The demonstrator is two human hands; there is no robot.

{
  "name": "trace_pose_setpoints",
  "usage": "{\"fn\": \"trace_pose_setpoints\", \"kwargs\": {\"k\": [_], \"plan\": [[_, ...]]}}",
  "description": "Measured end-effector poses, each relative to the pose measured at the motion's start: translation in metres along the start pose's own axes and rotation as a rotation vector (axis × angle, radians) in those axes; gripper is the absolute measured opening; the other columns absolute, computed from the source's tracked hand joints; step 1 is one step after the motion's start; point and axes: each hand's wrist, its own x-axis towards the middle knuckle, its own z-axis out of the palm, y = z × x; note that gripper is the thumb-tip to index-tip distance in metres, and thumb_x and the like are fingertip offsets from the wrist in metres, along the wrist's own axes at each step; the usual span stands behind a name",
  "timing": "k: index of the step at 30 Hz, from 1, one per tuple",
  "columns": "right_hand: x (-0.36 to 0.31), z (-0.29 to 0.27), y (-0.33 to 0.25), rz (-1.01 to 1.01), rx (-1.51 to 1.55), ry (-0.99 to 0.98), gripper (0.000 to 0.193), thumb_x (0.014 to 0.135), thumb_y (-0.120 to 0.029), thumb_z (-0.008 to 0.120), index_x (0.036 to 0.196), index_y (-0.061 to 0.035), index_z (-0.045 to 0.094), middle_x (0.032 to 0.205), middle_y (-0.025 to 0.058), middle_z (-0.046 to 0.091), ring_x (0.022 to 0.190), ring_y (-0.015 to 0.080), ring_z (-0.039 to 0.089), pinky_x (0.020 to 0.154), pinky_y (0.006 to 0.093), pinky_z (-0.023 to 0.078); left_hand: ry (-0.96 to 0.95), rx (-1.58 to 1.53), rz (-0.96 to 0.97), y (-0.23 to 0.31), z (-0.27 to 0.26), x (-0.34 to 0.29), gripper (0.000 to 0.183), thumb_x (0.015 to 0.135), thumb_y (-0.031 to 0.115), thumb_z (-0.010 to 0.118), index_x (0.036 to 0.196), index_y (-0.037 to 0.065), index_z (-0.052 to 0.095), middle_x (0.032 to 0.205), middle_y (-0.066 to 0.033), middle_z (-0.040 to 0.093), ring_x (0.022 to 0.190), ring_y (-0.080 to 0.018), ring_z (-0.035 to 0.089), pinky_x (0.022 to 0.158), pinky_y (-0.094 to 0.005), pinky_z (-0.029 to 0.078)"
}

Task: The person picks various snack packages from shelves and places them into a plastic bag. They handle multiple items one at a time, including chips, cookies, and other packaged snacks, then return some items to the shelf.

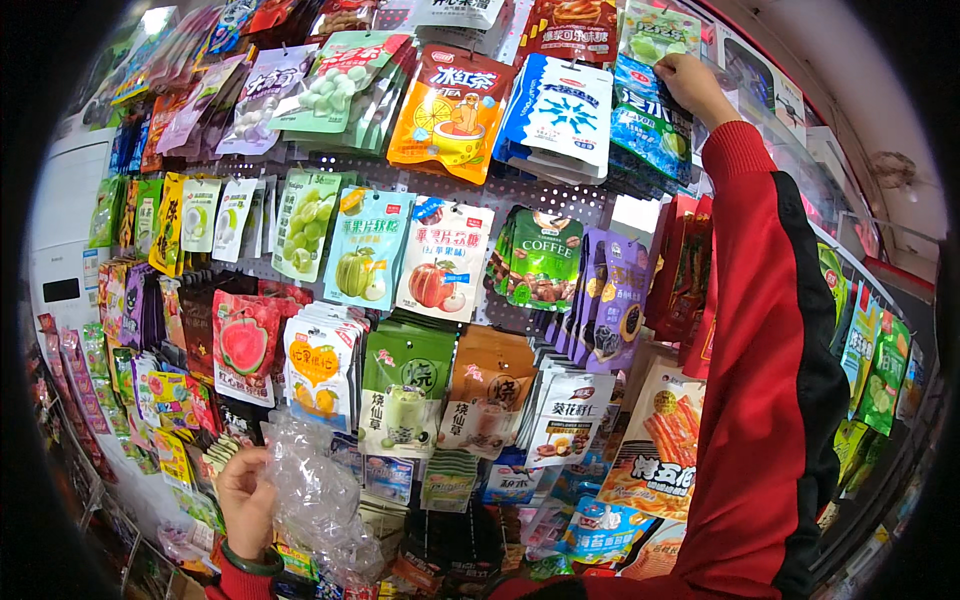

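My right hand [692,88] is raised to the upper right of the display, its fingers closed at the top edge of a blue candy packet [650,135]. Just above those fingers hangs a light green candy packet [655,35]. A crumpled clear plastic bag [320,500] hangs from the closed fingers of my left hand [247,500], low on the left. Beside the blue packet is a row of white-and-blue packets [560,115]. An orange drink-flavoured candy packet [450,118] hangs farther left.
A perforated panel [440,190] carries rows of hanging snack packets, among them a green coffee candy pouch [543,258] and purple pouches [612,300]. More packets [885,375] hang along the right side. A white cabinet [70,220] stands at the left.
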Motion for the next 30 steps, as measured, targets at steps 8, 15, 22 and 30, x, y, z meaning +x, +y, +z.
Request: {"fn": "trace_pose_setpoints", "kwargs": {"k": [8,15,22,30], "plan": [[0.002,0.004,0.014,-0.004,0.112,-0.003,0.024,0.083,-0.025,0.060,0.097,-0.0066,0.070,0.088,0.0147,0.068,0.078,0.0259,0.066,0.071,0.0352,0.050,0.009,-0.049,0.017,0.000,-0.002,0.000,0.030,0.071,-0.009,0.046,0.098,-0.001,0.057,0.094,-0.0041,0.060,0.083,-0.0103,0.055,0.075,-0.0229,0.044],[0.003,0.007,0.006,-0.007,0.038,0.025,0.022,0.084,-0.022,0.058,0.095,-0.0065,0.069,0.091,0.0165,0.067,0.084,0.0317,0.064,0.076,0.0383,0.049,0.013,-0.053,0.004,-0.005,-0.005,0.000,0.031,0.070,-0.009,0.045,0.098,0.000,0.057,0.093,-0.0039,0.060,0.083,-0.0100,0.055,0.075,-0.0223,0.044],[0.000,0.006,-0.004,-0.033,-0.165,0.056,0.021,0.084,-0.021,0.056,0.093,-0.0062,0.068,0.094,0.0200,0.064,0.091,0.0365,0.061,0.080,0.0422,0.047,0.061,-0.021,0.026,0.000,-0.007,0.002,0.022,0.075,-0.003,0.053,0.096,0.001,0.055,0.088,-0.0013,0.059,0.079,-0.0091,0.055,0.071,-0.0213,0.044],[-0.007,0.005,-0.002,-0.054,-0.025,0.133,0.022,0.082,-0.024,0.060,0.091,-0.0068,0.070,0.088,0.0177,0.066,0.081,0.0335,0.063,0.073,0.0404,0.049,-0.037,0.151,0.402,0.046,0.028,0.064,0.010,0.080,0.005,0.055,0.083,0.004,0.046,0.078,0.0002,0.052,0.072,-0.0075,0.048,0.066,-0.0222,0.041]]}}
